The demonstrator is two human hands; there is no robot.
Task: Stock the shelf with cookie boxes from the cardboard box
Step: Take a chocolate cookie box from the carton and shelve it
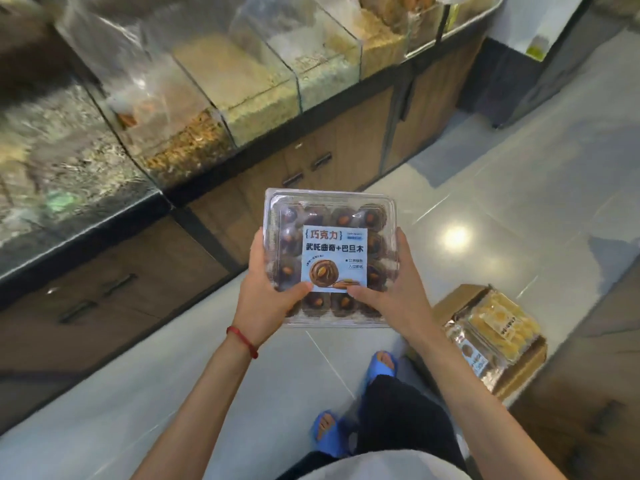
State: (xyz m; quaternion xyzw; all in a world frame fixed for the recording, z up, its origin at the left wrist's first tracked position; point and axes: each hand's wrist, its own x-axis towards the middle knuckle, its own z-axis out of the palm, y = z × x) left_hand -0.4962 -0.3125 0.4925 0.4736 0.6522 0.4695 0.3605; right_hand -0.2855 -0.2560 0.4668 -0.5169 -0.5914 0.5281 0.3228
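Observation:
A clear plastic cookie box (330,216) with dark chocolate cookies and a pale blue label is held level at chest height in front of me. My left hand (266,289) grips its left side, thumb on the lid. My right hand (391,289) grips its right side the same way. The cardboard box (519,372) stands open on the floor at the lower right, with a few more cookie boxes (498,323) in it, some yellow, some brown.
A long counter with glass bulk-food bins (214,98) runs along the left and back, above wooden cabinet doors (304,168). Another wooden cabinet (588,393) stands at the right. Shiny grey tiles (502,209) cover the floor. My feet in blue sandals (381,365) are below.

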